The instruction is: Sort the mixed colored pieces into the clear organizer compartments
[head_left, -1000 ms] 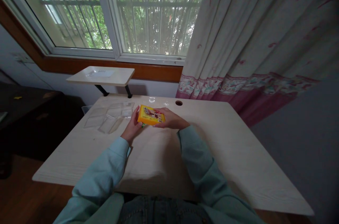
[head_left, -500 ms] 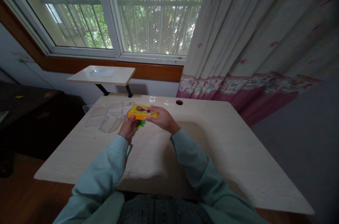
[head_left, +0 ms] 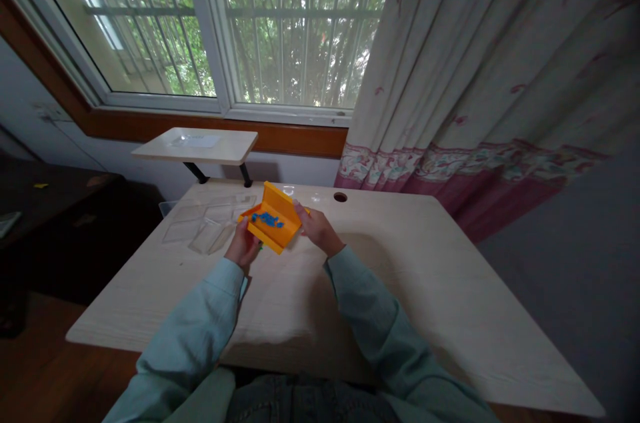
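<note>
Held above the desk is a small yellow-orange box [head_left: 286, 216] with its lid swung up, tilted toward me. Small blue pieces [head_left: 270, 219] lie inside it. My left hand [head_left: 243, 246] grips the box at its left side, with the thumb at the rim. On the right, my right hand [head_left: 319, 228] has its fingers closed on the box's right edge by the raised lid. A bit of green [head_left: 261, 246] shows beneath the box, mostly hidden by it.
Several clear plastic trays or covers [head_left: 210, 234] lie to the left of my hands on the pale wooden desk [head_left: 400, 303]. A small raised shelf [head_left: 200, 145] stands at the back left. Near the back edge is a round cable hole [head_left: 341, 197].
The box was closed with its printed face up; now its lid is open and the blue pieces show. My right hand has shifted slightly right. The green pieces below are now mostly covered.
</note>
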A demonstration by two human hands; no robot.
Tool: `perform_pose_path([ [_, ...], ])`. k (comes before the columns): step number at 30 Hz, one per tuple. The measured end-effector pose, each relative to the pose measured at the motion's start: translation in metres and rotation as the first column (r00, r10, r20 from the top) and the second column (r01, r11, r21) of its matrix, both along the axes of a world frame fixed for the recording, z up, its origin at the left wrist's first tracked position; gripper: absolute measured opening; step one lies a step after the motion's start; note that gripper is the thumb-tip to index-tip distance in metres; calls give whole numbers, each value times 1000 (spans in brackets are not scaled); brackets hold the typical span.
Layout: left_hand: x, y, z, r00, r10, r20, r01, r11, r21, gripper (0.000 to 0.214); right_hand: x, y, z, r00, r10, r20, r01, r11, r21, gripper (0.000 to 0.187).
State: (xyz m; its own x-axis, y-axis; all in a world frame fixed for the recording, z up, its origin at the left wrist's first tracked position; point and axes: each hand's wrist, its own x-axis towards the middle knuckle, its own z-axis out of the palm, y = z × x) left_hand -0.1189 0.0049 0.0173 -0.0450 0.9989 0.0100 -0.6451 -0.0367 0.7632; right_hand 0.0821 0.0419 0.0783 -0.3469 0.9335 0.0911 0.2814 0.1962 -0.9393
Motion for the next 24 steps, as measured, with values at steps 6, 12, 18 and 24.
perform_pose_path([
  [6,4,-3,8,998,-17,65,15,999,35,67,-6,8,-9,998,0,-64,-7,995,-103,48],
  [12,5,-2,11,993,-4,116,-4,998,68,63,-17,8,-22,971,77,-227,-169,893,-418,52],
  [18,-2,13,2,993,115,40,-116,993,14,48,-25,12,-33,938,-10,-348,-160,875,-457,46],
  [24,-9,25,-14,882,442,-161,-439,897,55,38,-37,27,-38,893,-164,-419,-26,911,-412,34],
])
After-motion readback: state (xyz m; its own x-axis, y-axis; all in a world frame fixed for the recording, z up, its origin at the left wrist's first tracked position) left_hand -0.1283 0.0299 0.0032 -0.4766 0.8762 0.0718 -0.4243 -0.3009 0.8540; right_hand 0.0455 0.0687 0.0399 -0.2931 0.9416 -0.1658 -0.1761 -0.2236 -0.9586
